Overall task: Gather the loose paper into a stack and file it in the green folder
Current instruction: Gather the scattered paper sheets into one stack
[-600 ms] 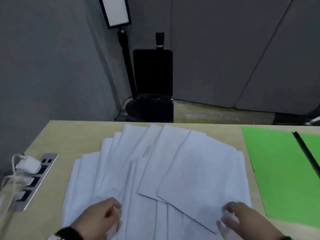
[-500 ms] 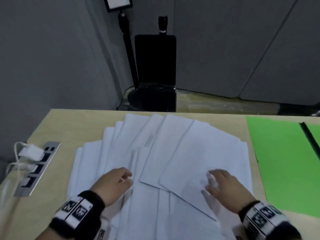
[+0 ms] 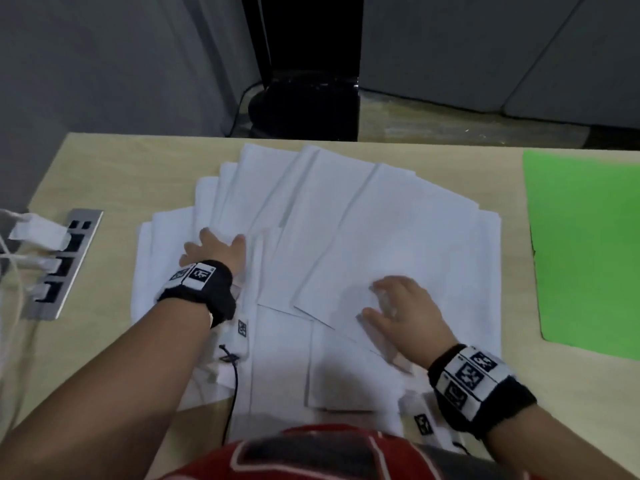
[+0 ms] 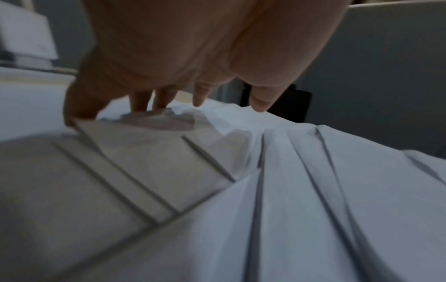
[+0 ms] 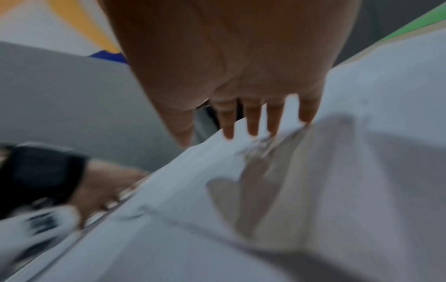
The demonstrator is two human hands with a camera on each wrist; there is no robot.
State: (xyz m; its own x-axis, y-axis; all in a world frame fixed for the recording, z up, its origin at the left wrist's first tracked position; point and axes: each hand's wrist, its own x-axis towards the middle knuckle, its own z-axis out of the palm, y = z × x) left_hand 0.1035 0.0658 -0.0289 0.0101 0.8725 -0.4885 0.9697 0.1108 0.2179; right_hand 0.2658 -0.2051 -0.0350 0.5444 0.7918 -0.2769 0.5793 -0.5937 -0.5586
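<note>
Our left fingers (image 4: 141,103) are spread and straight, their tips pressing down on the paper (image 3: 398,237); the left hand (image 3: 214,252) grips nothing and lies on the left part of the sheets. Our right fingers (image 5: 252,122) are likewise straight and a little apart, tips touching the top sheet, and the right hand (image 3: 403,317) lies flat on the near right part of the paper, holding nothing. The paper is a loose fan of overlapping white sheets on the desk (image 3: 114,174), edges askew, not yet squared. The folder (image 3: 585,244) lies open and flat, right of the paper and apart from it. Left of the paper a socket strip (image 3: 65,265) is set into the desk, with white plugs in it. Both wrists wear black bands with marker tags.
</note>
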